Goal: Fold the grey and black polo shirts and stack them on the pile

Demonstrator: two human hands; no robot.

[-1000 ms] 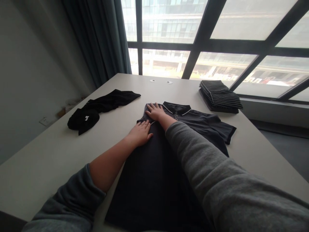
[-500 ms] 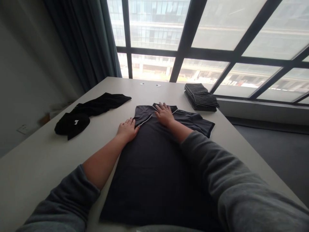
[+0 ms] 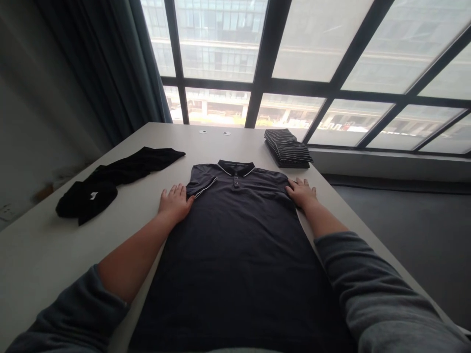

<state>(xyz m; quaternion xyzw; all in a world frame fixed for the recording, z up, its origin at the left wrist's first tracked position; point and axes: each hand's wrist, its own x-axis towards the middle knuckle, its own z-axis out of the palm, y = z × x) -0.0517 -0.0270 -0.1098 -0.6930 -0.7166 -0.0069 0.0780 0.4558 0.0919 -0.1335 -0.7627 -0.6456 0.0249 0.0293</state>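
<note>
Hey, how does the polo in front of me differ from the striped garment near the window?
The polo is plain dark with a white-edged collar; the striped garment has thin pale lines across it. The polo is spread out flat, while the striped garment is folded up. The polo covers much more of the table than the striped garment. Both are dark.

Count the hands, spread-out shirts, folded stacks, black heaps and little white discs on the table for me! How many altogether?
Left hand plus right hand: 2
Spread-out shirt: 1
Folded stack: 1
Black heap: 1
White discs: 2
Total: 7
</note>
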